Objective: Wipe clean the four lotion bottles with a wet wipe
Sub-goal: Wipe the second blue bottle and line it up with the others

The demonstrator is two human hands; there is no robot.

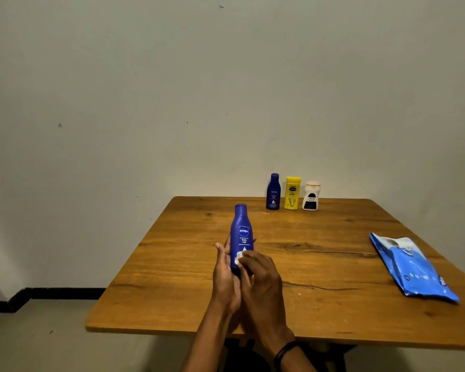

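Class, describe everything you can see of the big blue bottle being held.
The big blue bottle looks like glossy plastic, with a narrow neck, a matching blue cap and a round white-lettered logo above small print. It stands roughly upright above the table, cap up. The left hand grips its lower part from behind; the right hand presses a white wipe against its lower front.

The table is wood-grain, matt, with dark knots and cracks. The large blue Nivea bottle, small blue Nivea bottle, yellow bottle and white bottle look smooth plastic. The wet-wipe pack is glossy crinkled blue film. The wall is matt, scuffed.
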